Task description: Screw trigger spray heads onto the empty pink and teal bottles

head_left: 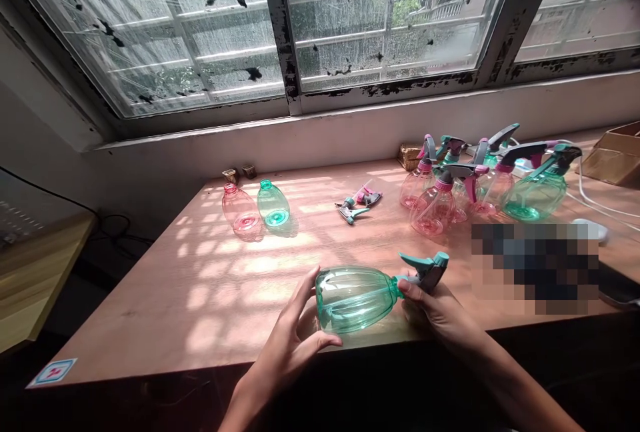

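A green see-through spray bottle [355, 299] lies sideways between my hands, above the table's front edge. Its grey and teal trigger head [430, 272] points right, and a thin tube runs inside. My left hand [300, 335] cups the bottle's base, thumb below and fingers above. Around the neck, just under the trigger head, my right hand [437, 309] is closed; some of its fingers are hidden. Farther back stand a pink bottle [240, 209] and a green bottle [273, 205], both without heads. Loose trigger heads [355, 205] in teal, pink and grey lie right of them.
Several pink and green spray bottles [433, 209] with heads fitted stand at the back right. Beyond them are a cardboard box [615, 155] and white cables. A blurred patch [537, 265] covers something dark at right. The window wall bounds the wooden table [150, 312] behind.
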The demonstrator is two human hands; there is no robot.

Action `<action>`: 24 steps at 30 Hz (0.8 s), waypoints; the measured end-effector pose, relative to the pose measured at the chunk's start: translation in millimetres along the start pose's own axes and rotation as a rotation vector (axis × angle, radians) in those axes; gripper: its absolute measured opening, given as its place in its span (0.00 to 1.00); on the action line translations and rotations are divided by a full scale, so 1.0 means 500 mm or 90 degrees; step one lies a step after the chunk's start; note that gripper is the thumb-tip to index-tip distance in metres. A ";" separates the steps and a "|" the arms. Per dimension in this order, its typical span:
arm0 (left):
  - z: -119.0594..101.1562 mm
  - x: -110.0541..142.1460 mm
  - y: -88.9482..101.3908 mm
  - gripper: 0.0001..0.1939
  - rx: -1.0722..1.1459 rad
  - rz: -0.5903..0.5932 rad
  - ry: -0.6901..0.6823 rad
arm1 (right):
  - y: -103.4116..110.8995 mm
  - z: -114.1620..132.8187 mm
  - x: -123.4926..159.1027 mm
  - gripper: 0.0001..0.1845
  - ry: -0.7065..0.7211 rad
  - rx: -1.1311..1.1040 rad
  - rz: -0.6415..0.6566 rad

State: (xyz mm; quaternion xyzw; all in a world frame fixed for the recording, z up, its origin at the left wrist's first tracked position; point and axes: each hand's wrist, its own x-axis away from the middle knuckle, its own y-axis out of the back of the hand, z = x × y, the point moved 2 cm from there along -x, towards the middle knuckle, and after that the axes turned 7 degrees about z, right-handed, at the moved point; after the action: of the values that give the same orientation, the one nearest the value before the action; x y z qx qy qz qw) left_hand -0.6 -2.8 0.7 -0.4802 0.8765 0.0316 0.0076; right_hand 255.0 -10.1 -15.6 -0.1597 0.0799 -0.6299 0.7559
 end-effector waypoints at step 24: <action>-0.004 0.004 -0.021 0.47 -0.475 0.027 -0.088 | 0.106 0.094 0.069 0.21 0.135 0.304 -0.317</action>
State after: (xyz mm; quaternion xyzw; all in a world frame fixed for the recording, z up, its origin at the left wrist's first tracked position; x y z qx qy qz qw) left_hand 7.2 -10.2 2.0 -0.4287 0.8119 0.3810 -0.1094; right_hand 325.9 -29.2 12.9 0.0735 -0.0330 -0.8087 0.5826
